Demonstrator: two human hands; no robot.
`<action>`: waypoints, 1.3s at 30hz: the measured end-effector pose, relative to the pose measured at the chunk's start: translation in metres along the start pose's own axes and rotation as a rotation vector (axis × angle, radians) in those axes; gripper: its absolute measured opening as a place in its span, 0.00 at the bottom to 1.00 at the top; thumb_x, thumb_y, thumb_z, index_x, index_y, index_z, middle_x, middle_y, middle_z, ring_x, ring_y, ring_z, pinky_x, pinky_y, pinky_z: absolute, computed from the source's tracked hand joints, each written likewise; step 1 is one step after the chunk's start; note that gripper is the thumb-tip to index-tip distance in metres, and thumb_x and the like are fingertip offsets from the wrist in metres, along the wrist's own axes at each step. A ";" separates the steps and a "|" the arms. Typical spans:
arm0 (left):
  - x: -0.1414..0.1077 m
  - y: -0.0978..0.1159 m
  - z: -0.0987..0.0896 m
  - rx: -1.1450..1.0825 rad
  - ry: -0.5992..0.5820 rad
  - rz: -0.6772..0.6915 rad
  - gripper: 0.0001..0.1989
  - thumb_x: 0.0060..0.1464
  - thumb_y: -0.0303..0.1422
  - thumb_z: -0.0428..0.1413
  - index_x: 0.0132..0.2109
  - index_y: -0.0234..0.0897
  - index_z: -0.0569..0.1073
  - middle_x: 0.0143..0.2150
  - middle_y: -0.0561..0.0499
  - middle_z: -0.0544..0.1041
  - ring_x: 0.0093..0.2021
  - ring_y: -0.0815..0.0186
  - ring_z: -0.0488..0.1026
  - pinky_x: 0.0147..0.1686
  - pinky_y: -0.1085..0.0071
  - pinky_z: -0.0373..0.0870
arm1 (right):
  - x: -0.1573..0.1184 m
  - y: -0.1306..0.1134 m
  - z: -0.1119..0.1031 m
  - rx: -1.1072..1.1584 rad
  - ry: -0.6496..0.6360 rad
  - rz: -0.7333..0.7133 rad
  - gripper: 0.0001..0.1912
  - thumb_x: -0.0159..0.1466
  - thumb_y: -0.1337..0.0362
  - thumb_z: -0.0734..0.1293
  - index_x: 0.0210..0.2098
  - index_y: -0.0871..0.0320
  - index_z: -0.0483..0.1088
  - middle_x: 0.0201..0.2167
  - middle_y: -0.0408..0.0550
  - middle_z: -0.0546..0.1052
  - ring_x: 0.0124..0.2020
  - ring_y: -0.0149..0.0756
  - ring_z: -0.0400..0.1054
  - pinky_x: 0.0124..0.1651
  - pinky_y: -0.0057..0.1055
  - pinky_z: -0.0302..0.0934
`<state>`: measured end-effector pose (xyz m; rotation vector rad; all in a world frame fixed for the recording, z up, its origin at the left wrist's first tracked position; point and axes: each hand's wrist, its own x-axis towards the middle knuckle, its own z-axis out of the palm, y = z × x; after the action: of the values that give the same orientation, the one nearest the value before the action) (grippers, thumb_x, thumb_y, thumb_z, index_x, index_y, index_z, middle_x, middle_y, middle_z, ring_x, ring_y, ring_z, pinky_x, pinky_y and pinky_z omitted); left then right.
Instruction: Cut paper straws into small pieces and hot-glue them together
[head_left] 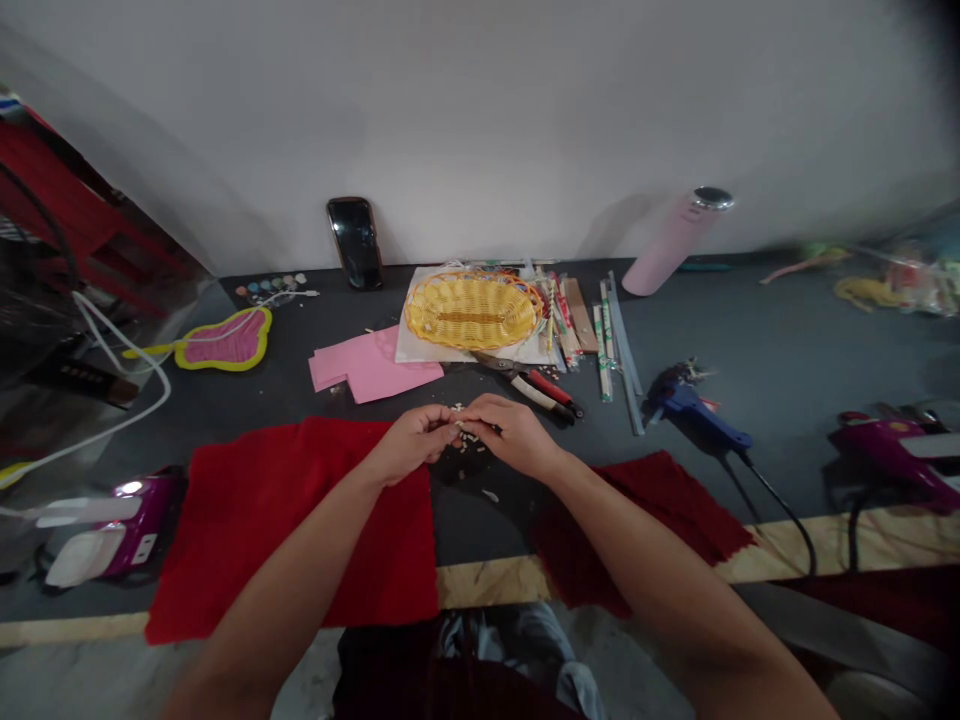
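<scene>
Head view: left hand (409,442) and right hand (514,432) meet at the fingertips; too small to tell whether they grip a piece. Small pale bits (465,437) lie on the dark surface (480,525) by the fingers. Pliers (541,388) just beyond, red cloth (300,520) under left forearm.

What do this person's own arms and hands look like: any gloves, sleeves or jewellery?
The left hand and right hand are ungloved, with no ring, watch or bracelet visible. Both forearms are bare, with no sleeve, cable or marking in view.
</scene>
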<state>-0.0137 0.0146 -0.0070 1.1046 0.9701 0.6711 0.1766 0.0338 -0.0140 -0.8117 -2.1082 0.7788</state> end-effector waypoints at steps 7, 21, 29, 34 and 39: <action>0.001 -0.001 -0.001 -0.032 0.004 0.004 0.16 0.49 0.40 0.58 0.40 0.33 0.69 0.31 0.52 0.71 0.18 0.80 0.56 0.18 0.79 0.50 | 0.001 -0.001 0.000 -0.012 0.007 0.017 0.09 0.63 0.70 0.62 0.40 0.57 0.72 0.35 0.49 0.75 0.39 0.33 0.69 0.43 0.30 0.64; 0.001 0.001 0.006 -0.043 0.095 0.022 0.15 0.48 0.38 0.59 0.38 0.33 0.67 0.29 0.53 0.71 0.17 0.80 0.58 0.16 0.80 0.51 | 0.003 -0.003 0.000 -0.012 0.039 0.013 0.08 0.64 0.69 0.61 0.38 0.57 0.72 0.33 0.49 0.75 0.37 0.33 0.69 0.42 0.31 0.64; 0.000 0.002 0.010 0.015 0.164 0.039 0.14 0.48 0.39 0.58 0.36 0.33 0.67 0.28 0.54 0.72 0.17 0.80 0.57 0.16 0.80 0.52 | 0.002 -0.003 0.000 -0.001 0.046 0.019 0.08 0.64 0.68 0.61 0.39 0.56 0.72 0.34 0.49 0.75 0.38 0.34 0.69 0.42 0.32 0.64; 0.001 0.000 0.010 0.022 0.174 0.059 0.13 0.48 0.38 0.58 0.36 0.33 0.68 0.27 0.54 0.72 0.16 0.79 0.57 0.16 0.79 0.52 | 0.002 -0.003 0.000 -0.005 0.047 0.019 0.08 0.64 0.67 0.61 0.39 0.56 0.72 0.34 0.49 0.75 0.37 0.34 0.69 0.42 0.32 0.65; 0.000 0.001 0.010 0.032 0.181 0.059 0.13 0.48 0.38 0.58 0.35 0.33 0.68 0.26 0.54 0.72 0.16 0.79 0.58 0.16 0.80 0.52 | 0.002 -0.003 0.000 -0.005 0.046 0.026 0.08 0.64 0.68 0.61 0.39 0.56 0.72 0.34 0.49 0.75 0.38 0.33 0.69 0.42 0.31 0.64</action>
<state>-0.0042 0.0106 -0.0048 1.1176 1.1086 0.8170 0.1748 0.0333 -0.0108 -0.8534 -2.0635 0.7627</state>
